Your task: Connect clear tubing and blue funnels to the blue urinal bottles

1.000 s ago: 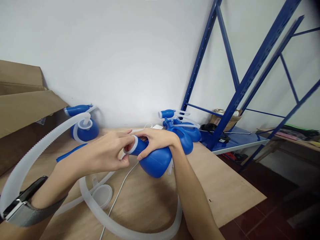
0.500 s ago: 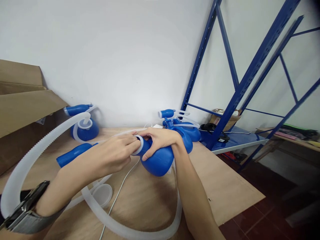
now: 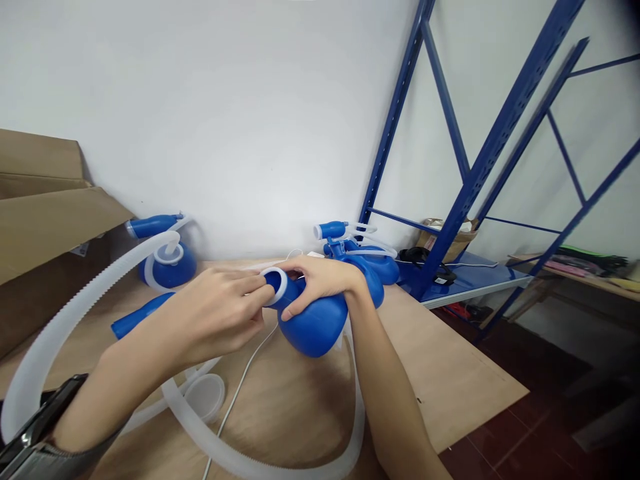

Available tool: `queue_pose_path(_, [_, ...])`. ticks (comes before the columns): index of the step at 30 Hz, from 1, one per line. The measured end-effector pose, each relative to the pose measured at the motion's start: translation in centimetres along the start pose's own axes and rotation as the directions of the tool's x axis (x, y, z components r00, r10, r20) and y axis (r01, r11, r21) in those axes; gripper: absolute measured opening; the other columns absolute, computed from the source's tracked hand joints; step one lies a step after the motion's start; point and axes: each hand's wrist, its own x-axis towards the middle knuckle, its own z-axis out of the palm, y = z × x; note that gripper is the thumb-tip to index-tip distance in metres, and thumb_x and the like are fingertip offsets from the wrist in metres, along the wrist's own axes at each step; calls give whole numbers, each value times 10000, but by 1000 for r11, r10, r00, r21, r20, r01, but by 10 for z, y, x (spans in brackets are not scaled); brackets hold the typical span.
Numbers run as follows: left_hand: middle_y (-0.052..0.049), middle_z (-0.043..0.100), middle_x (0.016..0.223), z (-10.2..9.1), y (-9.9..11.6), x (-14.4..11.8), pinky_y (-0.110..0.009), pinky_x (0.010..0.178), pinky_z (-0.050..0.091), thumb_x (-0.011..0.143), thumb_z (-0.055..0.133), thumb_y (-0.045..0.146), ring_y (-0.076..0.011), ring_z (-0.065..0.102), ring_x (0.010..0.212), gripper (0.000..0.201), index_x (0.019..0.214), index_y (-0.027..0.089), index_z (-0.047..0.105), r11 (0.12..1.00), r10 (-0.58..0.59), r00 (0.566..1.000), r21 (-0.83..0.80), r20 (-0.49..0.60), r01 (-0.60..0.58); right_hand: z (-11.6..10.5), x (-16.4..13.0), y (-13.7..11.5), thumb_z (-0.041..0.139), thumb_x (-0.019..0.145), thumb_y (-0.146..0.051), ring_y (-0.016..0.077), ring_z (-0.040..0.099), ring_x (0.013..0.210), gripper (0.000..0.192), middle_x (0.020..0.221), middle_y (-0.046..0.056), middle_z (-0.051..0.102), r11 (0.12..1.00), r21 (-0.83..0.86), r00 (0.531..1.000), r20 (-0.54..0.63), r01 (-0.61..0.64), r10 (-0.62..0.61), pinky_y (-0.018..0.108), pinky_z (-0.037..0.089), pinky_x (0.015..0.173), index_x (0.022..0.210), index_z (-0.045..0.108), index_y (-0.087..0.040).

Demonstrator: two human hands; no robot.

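My right hand (image 3: 320, 283) grips the blue bottle (image 3: 315, 323) by its neck, holding it just above the counter (image 3: 450, 380) so its white-rimmed mouth faces me. My left hand (image 3: 220, 313) pinches that rim (image 3: 274, 285), fingertips curled on it.

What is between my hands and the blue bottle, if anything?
Nothing visible. The right hand already grips the blue bottle at its neck, and the left hand has its fingertips on the white ring at the mouth. Hose and cable lie below, apart.
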Motion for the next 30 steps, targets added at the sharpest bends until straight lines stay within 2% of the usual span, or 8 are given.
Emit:
queue_pose_path(5, [3,626,593,0,-7,-3,-334,502,262,856,479,159,-158,513,457,120,797,209,570,997,-69,997,-25,-35,68,7,6,-8,884,736,-431,192,665,903,572,1034,-6,747,988,-142,994,-93,-67,54,262,490,794,1239,718,-216])
queue_pose_path(10, [25,646,606,2,-13,-5,-289,484,256,826,497,208,-127,437,403,104,902,215,568,956,-248,969,-158,8,246,12,10,-22,844,779,-473,181,640,796,507,908,-11,721,930,-324,979,-164,-173,125,261,415,687,1198,714,-219])
queue_pose_path(13, [25,705,667,6,-15,-6,-270,500,303,822,530,247,-140,514,434,296,1114,202,550,902,-346,936,-253,61,350,16,14,-26,817,798,-513,196,641,778,503,868,6,709,864,-442,964,-213,-239,158,269,373,669,1179,704,-205])
queue_pose_path(16, [71,671,605,10,-16,-4,-253,508,324,804,525,252,-148,557,451,482,1279,190,466,842,-418,901,-324,115,432,23,21,-26,797,808,-506,218,652,784,513,868,19,705,804,-533,961,-223,-262,165,276,348,653,1209,677,-210])
queue_pose_path(20, [114,536,462,9,-23,-1,-243,522,341,788,473,232,-126,499,412,324,1105,212,539,780,-462,875,-403,143,478,35,34,-26,806,806,-493,240,671,839,437,937,47,720,784,-597,984,-140,-169,106,288,372,667,1095,683,-188])
queue_pose_path(24, [75,634,528,6,-35,-2,-245,533,391,832,513,323,-132,545,482,204,997,227,584,616,-481,821,-547,309,567,40,39,-22,816,803,-515,257,685,881,455,995,67,733,779,-606,986,-135,-162,100,302,405,689,1083,677,-184])
queue_pose_path(27, [28,723,658,4,-40,-4,-261,585,466,883,546,434,-155,616,593,276,1038,223,633,470,-471,789,-645,394,602,37,37,-18,795,822,-529,260,691,879,463,1001,73,730,773,-601,977,-177,-202,117,298,400,671,1100,670,-180])
queue_pose_path(30, [3,757,745,2,-42,-5,-285,655,527,837,657,498,-182,680,694,380,1102,226,661,367,-463,777,-706,426,606,34,35,-15,779,820,-584,257,691,839,514,937,63,724,769,-588,966,-205,-250,157,285,373,638,1117,670,-178])
